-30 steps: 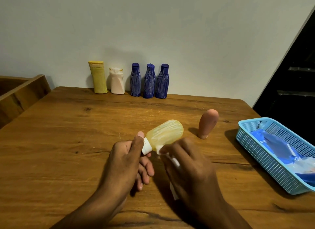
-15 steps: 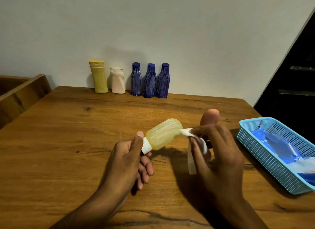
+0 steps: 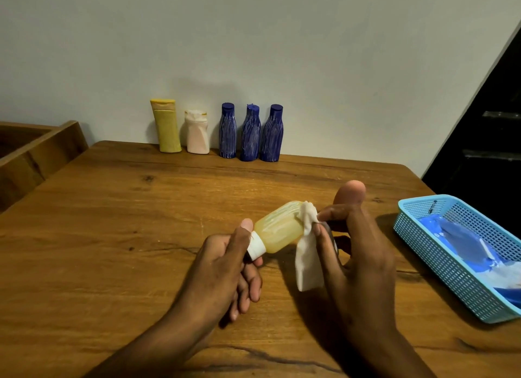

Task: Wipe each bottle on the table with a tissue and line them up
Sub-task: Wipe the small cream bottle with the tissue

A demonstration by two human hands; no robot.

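Note:
My left hand (image 3: 222, 267) grips a pale yellow translucent bottle (image 3: 277, 229) by its white cap, holding it tilted above the wooden table (image 3: 112, 236). My right hand (image 3: 355, 245) pinches a white tissue (image 3: 307, 253) and presses it against the bottle's far end. A peach bottle (image 3: 351, 189) stands behind my right hand, partly hidden. Along the wall stand a yellow bottle (image 3: 167, 127), a pinkish white bottle (image 3: 196, 132) and three blue bottles (image 3: 251, 134) in a row.
A light blue plastic basket (image 3: 423, 236) holding blue packets sits at the table's right edge. A wooden frame (image 3: 33, 152) stands beyond the left edge. A dark opening lies at the far right.
My right hand moved the tissue from near the bottle's neck out to its far end. The left hand kept the bottle almost still.

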